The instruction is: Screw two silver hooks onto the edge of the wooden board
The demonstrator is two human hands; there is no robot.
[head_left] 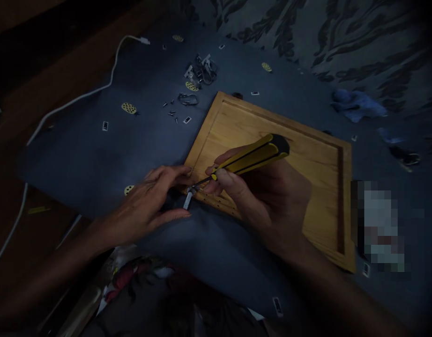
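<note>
My right hand (pixel 261 201) is closed around a yellow-and-black-handled screwdriver (pixel 251 157), thumb and forefinger pinching low on the handle near the dark shaft. The tip points down-left at a small silver metal fitting (pixel 188 199) on the near-left edge of the light-brown rectangular wooden panel (pixel 307 168). The handle tilts up over the panel's middle.

My left hand (pixel 149 201) lies just left of the panel, half open, with forefinger and thumb on either side of the fitting. Can't tell if they actually pinch it. A row of small holes runs along the panel's near edge, just right of the fitting.

The panel lies flat on a dark blue cloth (pixel 114 154). Beyond its far-left corner is 1 heap of grey metal hardware (pixel 201 72), with loose small screws (pixel 171 112) nearer that corner. 1 yellow perforated oval disc (pixel 129 108) sits further left of the panel. A white cable (pixel 78 97) curves well left of it. A crumpled blue rag (pixel 356 104) lies past the panel's far-right side. The scene is dim and fine detail is unclear.
</note>
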